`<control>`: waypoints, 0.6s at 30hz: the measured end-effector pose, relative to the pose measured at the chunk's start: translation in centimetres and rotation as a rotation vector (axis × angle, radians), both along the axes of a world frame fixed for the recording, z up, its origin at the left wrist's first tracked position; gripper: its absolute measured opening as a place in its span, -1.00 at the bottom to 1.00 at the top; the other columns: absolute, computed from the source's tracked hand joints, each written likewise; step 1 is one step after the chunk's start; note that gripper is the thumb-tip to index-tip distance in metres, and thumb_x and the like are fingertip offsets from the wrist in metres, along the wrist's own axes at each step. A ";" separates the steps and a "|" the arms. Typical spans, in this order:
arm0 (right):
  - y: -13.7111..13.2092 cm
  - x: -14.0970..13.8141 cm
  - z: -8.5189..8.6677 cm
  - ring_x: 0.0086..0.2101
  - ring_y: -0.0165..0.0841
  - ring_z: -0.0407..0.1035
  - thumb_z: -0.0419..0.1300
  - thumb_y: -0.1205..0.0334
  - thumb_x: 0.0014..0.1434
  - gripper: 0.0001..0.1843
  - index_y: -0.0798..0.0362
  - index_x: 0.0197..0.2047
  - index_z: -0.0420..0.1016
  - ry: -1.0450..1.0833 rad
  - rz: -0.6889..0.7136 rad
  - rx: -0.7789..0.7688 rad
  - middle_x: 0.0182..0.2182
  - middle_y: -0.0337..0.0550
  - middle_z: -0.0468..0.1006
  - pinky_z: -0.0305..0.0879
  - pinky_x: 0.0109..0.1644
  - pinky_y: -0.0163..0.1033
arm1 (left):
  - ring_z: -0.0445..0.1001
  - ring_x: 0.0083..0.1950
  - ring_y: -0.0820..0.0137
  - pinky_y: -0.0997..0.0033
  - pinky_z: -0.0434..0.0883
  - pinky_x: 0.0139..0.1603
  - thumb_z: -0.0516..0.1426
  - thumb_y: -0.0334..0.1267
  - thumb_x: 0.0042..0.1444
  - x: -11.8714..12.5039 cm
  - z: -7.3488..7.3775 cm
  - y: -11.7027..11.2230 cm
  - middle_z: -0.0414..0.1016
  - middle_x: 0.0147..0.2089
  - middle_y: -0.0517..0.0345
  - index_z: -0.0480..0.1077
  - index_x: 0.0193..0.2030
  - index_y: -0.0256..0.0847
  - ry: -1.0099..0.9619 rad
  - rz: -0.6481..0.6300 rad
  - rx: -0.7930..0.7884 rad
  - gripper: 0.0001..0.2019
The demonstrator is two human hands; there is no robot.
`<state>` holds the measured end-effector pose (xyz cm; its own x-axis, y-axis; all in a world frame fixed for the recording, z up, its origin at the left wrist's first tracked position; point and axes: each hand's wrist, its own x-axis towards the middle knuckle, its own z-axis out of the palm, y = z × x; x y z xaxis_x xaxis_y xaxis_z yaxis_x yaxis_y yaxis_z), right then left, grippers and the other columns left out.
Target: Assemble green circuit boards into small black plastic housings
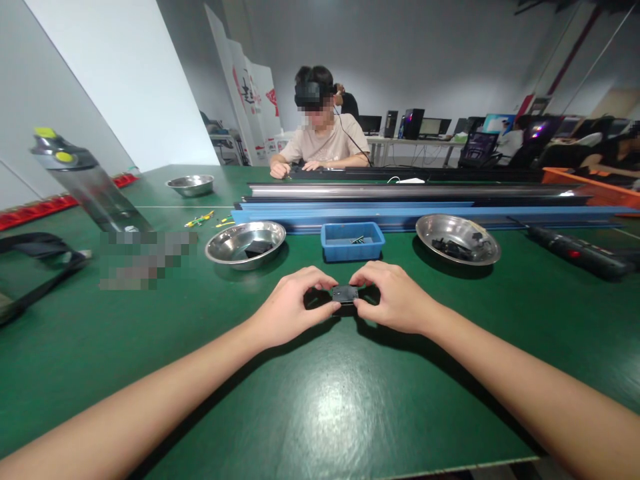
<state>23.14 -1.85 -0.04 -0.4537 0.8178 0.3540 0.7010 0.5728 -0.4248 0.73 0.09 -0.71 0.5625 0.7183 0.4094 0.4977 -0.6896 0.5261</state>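
A small flat black plastic part (345, 294) lies between my two hands just above the green table (320, 400). My left hand (295, 301) grips its left end with curled fingers, and my right hand (393, 298) grips its right end. Behind the hands stand a steel bowl (245, 244) holding one black piece, a small blue bin (353, 241) with a few small parts, and a second steel bowl (457, 239) with several black pieces.
Long blue and silver rails (425, 203) cross the table behind the bowls. A black power screwdriver (575, 251) lies at the right, a water bottle (85, 180) and black strap (35, 257) at the left. Another person (320, 137) wearing a headset sits across the table near a third bowl (190, 185).
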 end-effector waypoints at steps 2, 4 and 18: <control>0.0 0.0 0.0 -0.26 -0.28 0.40 0.25 0.29 0.06 -0.83 0.09 -0.22 0.52 -0.001 -0.001 -0.010 -0.29 -0.12 0.57 0.25 -0.14 -0.19 | 0.51 -0.20 0.32 0.35 0.43 -0.17 0.25 -0.20 0.12 0.0 0.0 0.0 0.56 -0.21 0.09 0.53 -0.16 -0.21 0.000 0.002 -0.003 -0.82; 0.0 0.0 0.0 -0.28 -0.29 0.40 0.25 0.29 0.06 -0.83 0.10 -0.22 0.53 0.010 0.002 -0.024 -0.30 -0.12 0.57 0.25 -0.16 -0.21 | 0.51 -0.22 0.33 0.35 0.43 -0.18 0.25 -0.20 0.12 0.0 0.1 -0.1 0.56 -0.23 0.09 0.52 -0.17 -0.21 0.000 0.000 -0.004 -0.82; 0.2 0.2 0.6 -0.39 -0.38 0.40 0.29 0.34 0.06 -0.85 0.14 -0.26 0.63 0.038 0.033 -0.064 -0.38 -0.14 0.60 0.24 -0.26 -0.29 | 0.50 -0.22 0.34 0.37 0.40 -0.18 0.25 -0.19 0.14 0.0 0.0 0.0 0.55 -0.24 0.11 0.53 -0.18 -0.22 0.012 -0.012 -0.002 -0.83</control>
